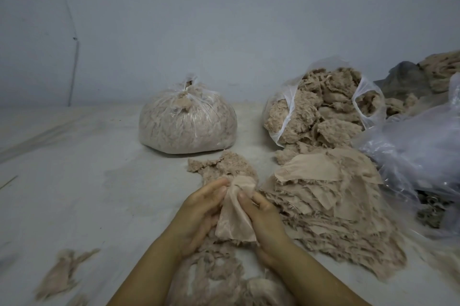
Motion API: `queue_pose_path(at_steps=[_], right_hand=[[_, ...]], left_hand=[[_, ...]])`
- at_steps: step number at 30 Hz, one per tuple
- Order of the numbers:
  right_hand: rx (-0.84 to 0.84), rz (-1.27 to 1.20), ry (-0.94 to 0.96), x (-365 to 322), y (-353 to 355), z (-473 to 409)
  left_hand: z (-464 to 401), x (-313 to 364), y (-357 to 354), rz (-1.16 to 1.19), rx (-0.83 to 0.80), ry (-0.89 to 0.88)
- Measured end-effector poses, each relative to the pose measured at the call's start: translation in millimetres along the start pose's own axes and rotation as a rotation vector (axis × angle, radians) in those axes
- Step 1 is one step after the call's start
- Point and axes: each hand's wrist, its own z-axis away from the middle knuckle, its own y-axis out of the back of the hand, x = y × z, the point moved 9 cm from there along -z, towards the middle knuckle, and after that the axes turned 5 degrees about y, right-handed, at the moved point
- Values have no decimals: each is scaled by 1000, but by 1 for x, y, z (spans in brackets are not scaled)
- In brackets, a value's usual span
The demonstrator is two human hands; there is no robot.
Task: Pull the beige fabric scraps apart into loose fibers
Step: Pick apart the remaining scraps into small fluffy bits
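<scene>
Both hands, left (199, 208) and right (261, 216), pinch a beige scrap (235, 218), fingertips partly hidden.

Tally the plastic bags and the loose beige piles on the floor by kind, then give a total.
Tied clear bags of fibers: 1
Open clear bags of beige material: 1
Crumpled clear plastic bags, far right: 1
Stacks of flat scraps: 1
Fluffy fiber heaps beyond the hands: 1
Small clumps, lower left: 1
Total: 6
</scene>
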Motion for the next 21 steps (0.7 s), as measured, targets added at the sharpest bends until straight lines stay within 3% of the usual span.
queue_pose_path(at_steps=[3, 7, 12, 14, 17, 18, 21], right_hand=[[-24, 16, -20, 2, -5, 1], [8, 43, 21, -4, 1, -2], [-100, 108, 20, -10, 0, -4], [-193, 187, 7, -11, -5, -2], [-257, 273, 0, -5, -13, 3], [-225, 256, 17, -5, -12, 2], [30, 244, 85, -9, 9, -5]], left_hand=[[-4, -3, 29, 127, 275, -44], [-2, -4, 48, 150, 411, -66], [13, 27, 75, -307, 721, -287], [16, 42, 61, -444, 635, -394], [5, 28, 22, -510, 308, -313], [3, 23, 13, -528, 255, -287], [5, 22, 14, -531, 334, -275]])
